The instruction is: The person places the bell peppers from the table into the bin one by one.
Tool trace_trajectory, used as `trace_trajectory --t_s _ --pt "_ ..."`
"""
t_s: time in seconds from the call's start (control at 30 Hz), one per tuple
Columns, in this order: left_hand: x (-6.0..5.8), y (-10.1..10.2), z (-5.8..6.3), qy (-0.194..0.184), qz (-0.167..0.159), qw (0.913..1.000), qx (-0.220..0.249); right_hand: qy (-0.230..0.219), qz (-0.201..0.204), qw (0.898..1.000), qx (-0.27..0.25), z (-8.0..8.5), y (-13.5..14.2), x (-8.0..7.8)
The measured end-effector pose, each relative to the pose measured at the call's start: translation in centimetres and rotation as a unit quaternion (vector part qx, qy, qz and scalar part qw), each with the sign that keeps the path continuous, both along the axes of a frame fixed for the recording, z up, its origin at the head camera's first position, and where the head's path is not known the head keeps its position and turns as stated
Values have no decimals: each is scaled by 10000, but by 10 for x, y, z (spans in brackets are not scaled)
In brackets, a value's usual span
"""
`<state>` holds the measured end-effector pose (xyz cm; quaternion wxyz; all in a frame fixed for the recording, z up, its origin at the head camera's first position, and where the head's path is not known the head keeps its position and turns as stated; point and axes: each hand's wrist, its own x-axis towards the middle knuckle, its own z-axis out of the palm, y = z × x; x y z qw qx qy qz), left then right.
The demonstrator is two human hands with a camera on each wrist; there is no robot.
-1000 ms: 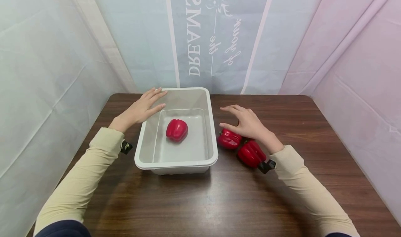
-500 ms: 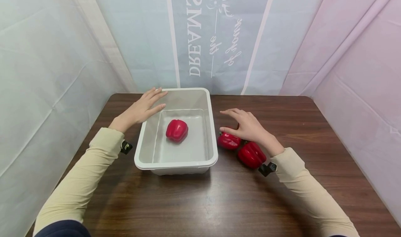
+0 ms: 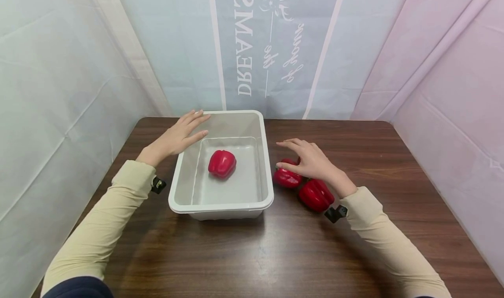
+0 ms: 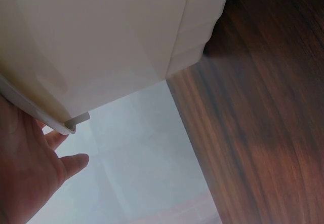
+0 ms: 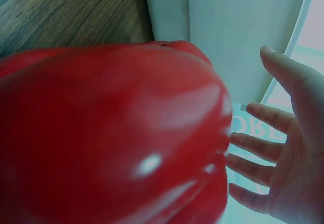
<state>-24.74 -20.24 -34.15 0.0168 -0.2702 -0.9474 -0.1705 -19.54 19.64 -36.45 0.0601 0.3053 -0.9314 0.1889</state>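
From the head, a red pepper (image 3: 222,163) sits inside the box (image 3: 221,208). The left hand (image 3: 177,136) lies over the box's left edge, fingers straight. Right of the box are a second pepper (image 3: 288,178) and a third pepper (image 3: 316,195), near the loose, empty right hand (image 3: 310,158). The left wrist view shows the left hand at the box's edge. From the right wrist, spread fingers show near the box.

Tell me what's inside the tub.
One red pepper lies in the tub. What is directly under it is covered, and the left hand hides part of the tub's far left corner.
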Motion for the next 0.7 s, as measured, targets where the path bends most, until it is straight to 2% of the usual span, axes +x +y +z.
trace_trajectory --t_s 0.7 --pt "1 0 2 -51 -9 10000 72 -184 176 9994 223 -3 3 2"
